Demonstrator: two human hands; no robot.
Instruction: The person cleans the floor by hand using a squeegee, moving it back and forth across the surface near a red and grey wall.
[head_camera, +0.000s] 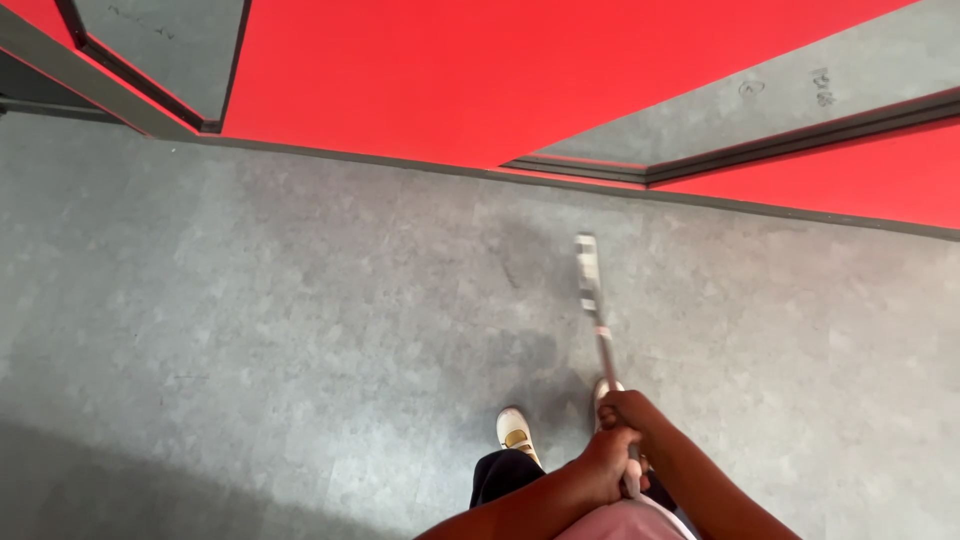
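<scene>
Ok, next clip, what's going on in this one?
A person stands on a grey floor, seen from above, gripping a long thin pole with both hands. The right hand sits higher up the pole, the left hand just below it. The pole's flat pale head is out near a red wall. Two light shoes show below.

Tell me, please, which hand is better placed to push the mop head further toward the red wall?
The right hand, I would judge: it grips higher up the pole, nearer the mop head, so it can steer the push. The left hand holds the pole's end close to the body.
</scene>
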